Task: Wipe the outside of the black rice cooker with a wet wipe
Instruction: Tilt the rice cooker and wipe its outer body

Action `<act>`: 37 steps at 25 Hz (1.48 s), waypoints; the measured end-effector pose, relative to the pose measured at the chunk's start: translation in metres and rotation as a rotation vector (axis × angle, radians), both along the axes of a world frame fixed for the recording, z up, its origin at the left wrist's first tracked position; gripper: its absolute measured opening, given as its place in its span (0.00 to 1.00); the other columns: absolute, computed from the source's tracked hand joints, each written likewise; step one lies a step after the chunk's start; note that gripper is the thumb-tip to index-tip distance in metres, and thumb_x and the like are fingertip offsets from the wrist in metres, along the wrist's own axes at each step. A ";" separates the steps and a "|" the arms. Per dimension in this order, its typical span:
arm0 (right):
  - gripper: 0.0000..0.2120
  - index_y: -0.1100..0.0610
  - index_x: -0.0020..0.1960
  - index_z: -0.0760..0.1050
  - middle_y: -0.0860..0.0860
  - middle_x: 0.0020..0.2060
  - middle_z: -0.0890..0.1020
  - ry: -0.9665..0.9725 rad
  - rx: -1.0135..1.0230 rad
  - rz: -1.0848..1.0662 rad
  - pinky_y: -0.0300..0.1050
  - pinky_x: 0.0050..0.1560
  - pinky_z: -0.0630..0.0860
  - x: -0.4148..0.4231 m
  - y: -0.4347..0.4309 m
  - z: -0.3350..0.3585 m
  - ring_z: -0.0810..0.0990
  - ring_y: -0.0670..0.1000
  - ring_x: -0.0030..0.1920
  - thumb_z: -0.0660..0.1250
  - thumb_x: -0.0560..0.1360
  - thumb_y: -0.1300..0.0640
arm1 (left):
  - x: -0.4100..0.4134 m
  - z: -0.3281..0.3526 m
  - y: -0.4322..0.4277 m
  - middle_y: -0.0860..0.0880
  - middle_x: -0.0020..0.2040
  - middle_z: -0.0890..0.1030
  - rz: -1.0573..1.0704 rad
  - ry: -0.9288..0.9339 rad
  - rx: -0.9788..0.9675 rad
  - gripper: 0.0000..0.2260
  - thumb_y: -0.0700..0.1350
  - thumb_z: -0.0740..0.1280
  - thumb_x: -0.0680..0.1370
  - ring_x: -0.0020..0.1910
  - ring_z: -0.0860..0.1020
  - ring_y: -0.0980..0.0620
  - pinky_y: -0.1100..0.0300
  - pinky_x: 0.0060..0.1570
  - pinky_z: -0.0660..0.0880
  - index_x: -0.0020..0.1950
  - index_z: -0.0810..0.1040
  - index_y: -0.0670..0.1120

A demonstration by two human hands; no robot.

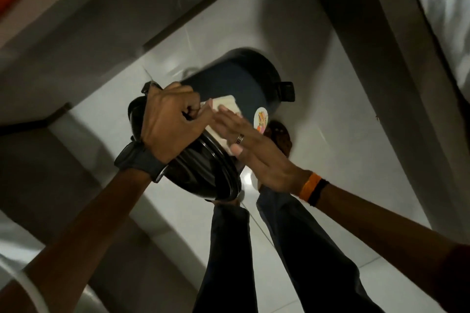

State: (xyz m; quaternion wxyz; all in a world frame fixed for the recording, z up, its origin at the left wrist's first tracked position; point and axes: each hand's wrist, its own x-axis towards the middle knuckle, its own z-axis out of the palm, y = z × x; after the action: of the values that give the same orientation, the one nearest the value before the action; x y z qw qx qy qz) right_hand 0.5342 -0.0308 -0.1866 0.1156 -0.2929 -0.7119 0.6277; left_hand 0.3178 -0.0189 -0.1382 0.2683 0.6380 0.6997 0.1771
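The black rice cooker is held in the air, tilted on its side, with its lidded top toward me and its base pointing away. My left hand is closed around the cooker's rim near one side handle. A white wet wipe lies flat on the cooker's side wall. My right hand presses on the wipe with flat, straight fingers. A round coloured sticker sits on the wall just right of my fingers. The second handle sticks out on the right.
White tiled floor lies below. My legs in dark trousers and a foot are under the cooker. A bed with white sheets runs along the right. Grey furniture stands on the left.
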 end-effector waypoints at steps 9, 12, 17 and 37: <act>0.25 0.46 0.85 0.57 0.43 0.85 0.59 -0.043 -0.132 -0.239 0.52 0.87 0.50 0.013 -0.012 -0.002 0.53 0.47 0.87 0.52 0.89 0.46 | -0.007 -0.023 0.038 0.39 0.28 0.62 0.646 -0.234 -0.171 0.26 0.53 0.66 0.75 0.27 0.61 0.48 0.52 0.33 0.65 0.25 0.62 0.40; 0.25 0.42 0.83 0.61 0.48 0.83 0.66 -0.126 -0.374 -0.463 0.59 0.85 0.57 0.015 0.002 -0.020 0.61 0.55 0.85 0.54 0.87 0.42 | -0.020 -0.025 0.050 0.41 0.30 0.66 0.861 -0.306 -0.165 0.25 0.58 0.63 0.74 0.30 0.65 0.47 0.54 0.35 0.65 0.26 0.66 0.41; 0.33 0.44 0.83 0.63 0.53 0.81 0.70 -0.298 -0.866 -0.746 0.61 0.83 0.62 0.010 0.056 -0.045 0.68 0.58 0.81 0.53 0.82 0.30 | 0.003 -0.017 0.025 0.50 0.59 0.79 -0.100 0.139 0.137 0.17 0.54 0.58 0.78 0.61 0.73 0.46 0.43 0.65 0.68 0.62 0.77 0.50; 0.30 0.48 0.85 0.53 0.47 0.87 0.51 -0.374 -0.289 -0.600 0.59 0.87 0.48 0.009 0.041 -0.039 0.47 0.50 0.87 0.51 0.84 0.43 | -0.043 -0.043 0.033 0.56 0.18 0.60 0.546 -0.372 -0.220 0.23 0.49 0.67 0.77 0.22 0.58 0.58 0.61 0.27 0.59 0.25 0.62 0.46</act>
State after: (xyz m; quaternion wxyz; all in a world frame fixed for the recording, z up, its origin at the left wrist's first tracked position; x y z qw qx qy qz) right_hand 0.5427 0.0101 -0.2253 0.1199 -0.6112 -0.5076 0.5954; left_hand 0.2744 0.0138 -0.1812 0.4011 0.3514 0.7986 0.2790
